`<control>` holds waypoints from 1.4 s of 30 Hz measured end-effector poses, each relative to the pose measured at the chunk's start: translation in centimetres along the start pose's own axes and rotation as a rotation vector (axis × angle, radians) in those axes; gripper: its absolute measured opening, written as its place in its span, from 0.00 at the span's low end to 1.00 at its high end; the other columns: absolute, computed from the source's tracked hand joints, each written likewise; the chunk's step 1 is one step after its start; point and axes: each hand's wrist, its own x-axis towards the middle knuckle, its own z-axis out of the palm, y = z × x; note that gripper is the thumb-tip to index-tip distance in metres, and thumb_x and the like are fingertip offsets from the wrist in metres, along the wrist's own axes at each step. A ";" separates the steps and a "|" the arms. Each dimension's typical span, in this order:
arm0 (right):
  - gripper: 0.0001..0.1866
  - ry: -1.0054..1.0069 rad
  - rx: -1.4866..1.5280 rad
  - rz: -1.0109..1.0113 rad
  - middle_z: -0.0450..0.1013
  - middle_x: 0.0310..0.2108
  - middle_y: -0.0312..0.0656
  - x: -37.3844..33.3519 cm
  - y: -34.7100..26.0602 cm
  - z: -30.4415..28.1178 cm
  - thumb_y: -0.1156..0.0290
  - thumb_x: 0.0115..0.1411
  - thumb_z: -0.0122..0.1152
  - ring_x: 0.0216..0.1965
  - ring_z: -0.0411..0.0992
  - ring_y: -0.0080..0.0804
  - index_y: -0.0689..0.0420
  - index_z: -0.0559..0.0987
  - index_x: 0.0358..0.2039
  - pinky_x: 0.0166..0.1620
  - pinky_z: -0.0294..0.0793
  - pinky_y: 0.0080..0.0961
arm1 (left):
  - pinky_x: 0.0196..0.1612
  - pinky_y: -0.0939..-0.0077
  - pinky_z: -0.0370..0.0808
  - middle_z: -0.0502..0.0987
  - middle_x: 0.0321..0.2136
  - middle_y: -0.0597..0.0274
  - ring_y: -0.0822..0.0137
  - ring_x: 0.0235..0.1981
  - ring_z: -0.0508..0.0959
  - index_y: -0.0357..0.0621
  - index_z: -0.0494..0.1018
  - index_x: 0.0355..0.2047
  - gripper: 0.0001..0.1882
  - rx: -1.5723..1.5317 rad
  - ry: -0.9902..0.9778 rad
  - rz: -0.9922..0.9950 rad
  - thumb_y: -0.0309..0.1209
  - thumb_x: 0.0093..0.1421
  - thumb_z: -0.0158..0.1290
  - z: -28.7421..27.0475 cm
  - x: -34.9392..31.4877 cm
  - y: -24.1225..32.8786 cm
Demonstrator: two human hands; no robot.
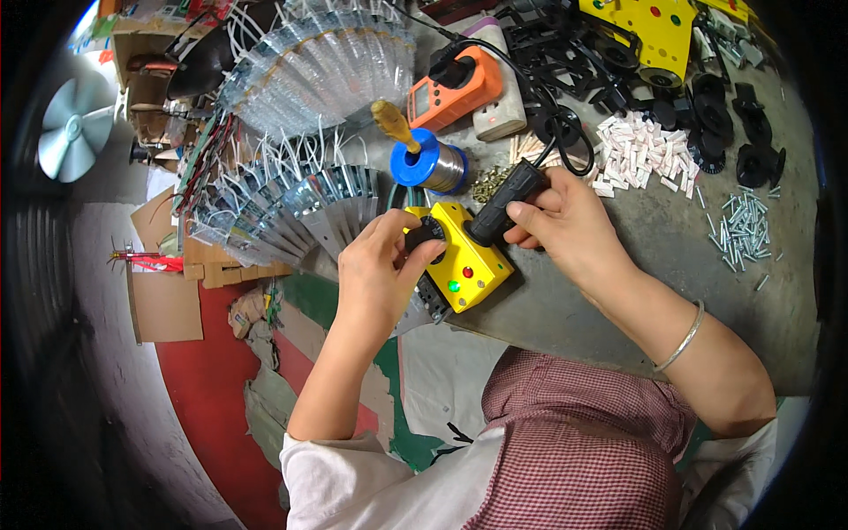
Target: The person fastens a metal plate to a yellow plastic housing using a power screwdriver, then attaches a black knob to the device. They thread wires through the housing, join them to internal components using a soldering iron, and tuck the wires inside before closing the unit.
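Note:
A yellow box [481,281] with a glowing green light, a red light and screws lies at the table's front edge. On its black knob [425,230] close the thumb and fingers of my left hand [375,261]. In my right hand [574,228] is a thick black plug [508,205] with a cable at its upper end. The plug's lower end meets the box's right side; how far it is inserted I cannot tell. Just behind the box stands a blue spool of solder wire [437,165], with a yellow-brown handle [395,124] rising from it.
An orange meter [455,88] lies beside a white power strip [496,119]. White ceramic pieces [645,155], screws [742,231], black parts [751,132] and another yellow plate [649,40] spread rightward. Fanned metal strips with white wires [291,208] sit at left.

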 end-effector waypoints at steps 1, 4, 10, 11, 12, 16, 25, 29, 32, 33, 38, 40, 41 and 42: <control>0.12 0.008 0.003 0.006 0.77 0.30 0.44 0.1 0.0 0.0 0.78 0.60 0.59 0.28 0.78 0.26 0.65 0.69 0.42 0.30 0.77 0.21 | 0.24 0.80 0.63 0.65 0.22 0.66 0.75 0.21 0.61 0.35 0.73 0.35 0.14 -0.001 -0.010 0.002 0.24 0.51 0.65 -0.1 -0.2 0.2; 0.11 0.019 0.012 0.021 0.77 0.30 0.43 0.1 -0.1 0.1 0.79 0.60 0.59 0.28 0.78 0.26 0.65 0.70 0.42 0.31 0.77 0.20 | 0.27 0.81 0.68 0.69 0.25 0.64 0.74 0.22 0.67 0.34 0.74 0.40 0.16 -0.040 -0.020 0.149 0.19 0.50 0.63 -0.6 -0.1 0.2; 0.10 0.024 0.049 -0.003 0.77 0.32 0.44 -0.4 -0.2 0.1 0.80 0.59 0.59 0.30 0.78 0.26 0.67 0.69 0.40 0.33 0.77 0.21 | 0.31 0.75 0.74 0.73 0.28 0.56 0.66 0.25 0.77 0.33 0.74 0.42 0.18 0.224 -0.129 0.263 0.17 0.49 0.61 -1.3 0.4 0.6; 0.10 0.035 0.057 -0.008 0.78 0.32 0.46 -0.4 -0.4 0.1 0.81 0.59 0.59 0.29 0.78 0.27 0.67 0.69 0.38 0.33 0.77 0.21 | 0.31 0.75 0.74 0.73 0.27 0.57 0.66 0.24 0.76 0.32 0.74 0.41 0.18 0.229 -0.130 0.280 0.16 0.48 0.62 -1.2 0.6 0.4; 0.10 0.039 0.062 -0.002 0.78 0.32 0.46 -0.4 -0.3 0.1 0.81 0.59 0.59 0.29 0.78 0.27 0.67 0.69 0.38 0.33 0.77 0.21 | 0.31 0.75 0.74 0.73 0.27 0.57 0.66 0.24 0.76 0.32 0.74 0.41 0.18 0.230 -0.139 0.280 0.16 0.48 0.62 -1.0 0.6 0.2; 0.09 0.036 0.045 -0.015 0.78 0.31 0.48 -0.2 -0.1 0.2 0.81 0.59 0.58 0.29 0.79 0.28 0.67 0.68 0.37 0.33 0.77 0.21 | 0.30 0.76 0.73 0.72 0.27 0.57 0.67 0.23 0.74 0.32 0.74 0.41 0.18 0.112 -0.128 0.223 0.16 0.48 0.62 -0.5 0.5 -0.1; 0.10 -0.008 0.032 -0.019 0.77 0.31 0.43 0.0 -0.2 0.1 0.80 0.61 0.58 0.28 0.78 0.26 0.65 0.68 0.40 0.31 0.77 0.20 | 0.27 0.70 0.73 0.74 0.24 0.54 0.59 0.21 0.74 0.35 0.73 0.38 0.14 0.230 -0.144 0.341 0.25 0.52 0.62 -1.5 1.2 -0.2; 0.10 -0.006 -0.014 -0.004 0.77 0.31 0.43 0.0 0.3 0.0 0.78 0.62 0.57 0.29 0.78 0.25 0.65 0.68 0.42 0.31 0.76 0.19 | 0.25 0.62 0.72 0.74 0.16 0.53 0.53 0.19 0.77 0.39 0.75 0.27 0.17 0.500 -0.087 0.251 0.43 0.57 0.59 -0.2 1.7 -0.8; 0.10 0.013 -0.035 -0.021 0.77 0.32 0.44 -0.5 0.1 0.1 0.77 0.63 0.57 0.29 0.78 0.26 0.65 0.69 0.42 0.32 0.76 0.20 | 0.27 0.56 0.72 0.73 0.13 0.49 0.48 0.20 0.77 0.38 0.76 0.18 0.25 0.427 -0.055 0.057 0.49 0.59 0.55 -0.1 1.9 -0.3; 0.10 0.016 -0.051 -0.038 0.78 0.33 0.45 -0.5 0.1 0.2 0.76 0.63 0.57 0.30 0.78 0.27 0.65 0.69 0.42 0.32 0.76 0.20 | 0.28 0.56 0.73 0.74 0.14 0.48 0.47 0.20 0.77 0.39 0.77 0.19 0.26 0.350 -0.099 0.003 0.50 0.60 0.54 -0.1 2.1 -0.5; 0.10 -0.022 -0.081 -0.046 0.78 0.33 0.44 -0.5 0.1 0.1 0.74 0.64 0.56 0.30 0.78 0.27 0.64 0.70 0.43 0.34 0.76 0.20 | 0.29 0.55 0.73 0.75 0.14 0.49 0.46 0.21 0.77 0.39 0.77 0.18 0.28 0.314 -0.051 0.038 0.54 0.59 0.54 -0.2 1.2 -0.8; 0.12 -0.023 -0.045 0.011 0.76 0.35 0.39 -0.4 -0.1 0.0 0.71 0.64 0.57 0.32 0.76 0.24 0.61 0.71 0.45 0.37 0.76 0.19 | 0.30 0.58 0.74 0.76 0.18 0.50 0.47 0.24 0.78 0.39 0.76 0.24 0.22 0.283 -0.058 0.039 0.49 0.58 0.57 -0.1 0.8 -1.1; 0.10 -0.014 -0.042 0.019 0.76 0.35 0.38 -0.5 -0.3 -0.1 0.71 0.65 0.56 0.32 0.76 0.24 0.61 0.72 0.45 0.36 0.76 0.19 | 0.31 0.59 0.74 0.76 0.21 0.51 0.48 0.26 0.78 0.40 0.76 0.28 0.18 0.224 -0.014 0.140 0.45 0.56 0.59 0.0 0.6 -1.4; 0.10 -0.019 -0.061 0.017 0.76 0.35 0.38 -0.4 -0.4 -0.1 0.71 0.65 0.56 0.32 0.76 0.24 0.61 0.72 0.45 0.36 0.76 0.19 | 0.33 0.60 0.74 0.75 0.25 0.52 0.48 0.29 0.78 0.40 0.75 0.32 0.16 0.165 0.031 0.242 0.41 0.55 0.61 0.0 0.5 -1.6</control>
